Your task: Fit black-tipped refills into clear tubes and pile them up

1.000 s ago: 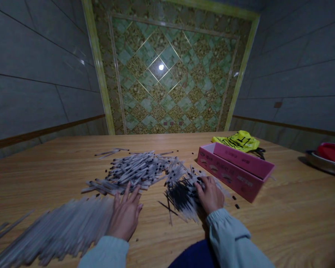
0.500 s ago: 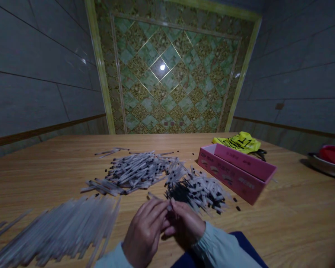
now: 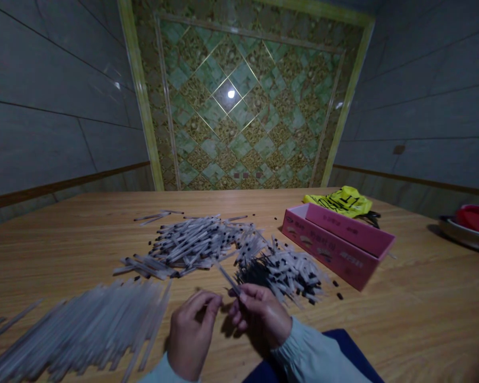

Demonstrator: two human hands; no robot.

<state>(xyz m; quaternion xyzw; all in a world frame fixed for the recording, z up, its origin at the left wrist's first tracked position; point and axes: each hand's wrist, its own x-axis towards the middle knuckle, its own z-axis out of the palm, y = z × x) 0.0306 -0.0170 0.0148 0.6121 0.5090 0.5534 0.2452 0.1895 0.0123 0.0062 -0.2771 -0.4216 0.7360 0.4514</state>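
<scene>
My right hand [image 3: 263, 314] pinches a thin translucent stick [image 3: 228, 279] that points up and to the left, over the wooden table. To its left, my left hand [image 3: 195, 332] is closed, thumb and forefinger together; whether something small is between them is hidden. Beyond the hands lies a pile of clear sticks with dark ends [image 3: 195, 242]. A heap of short clear pieces with black tips [image 3: 297, 271] spreads near my right hand, with thin black pieces [image 3: 257, 272] beside it. Longer clear tubes [image 3: 91, 324] lie side by side at the lower left.
An open pink box [image 3: 335, 247] stands on the wooden table [image 3: 431, 308] at right, a yellow bag [image 3: 341, 202] behind it. A metal dish with something red [image 3: 477, 221] sits at the far right. Loose sticks [image 3: 157, 216] lie farther back, and small black caps [image 3: 339, 296] near the box.
My hands have come apart, the left moving left and down. The stick now shows clearly in my right hand, pointing away up and left.
</scene>
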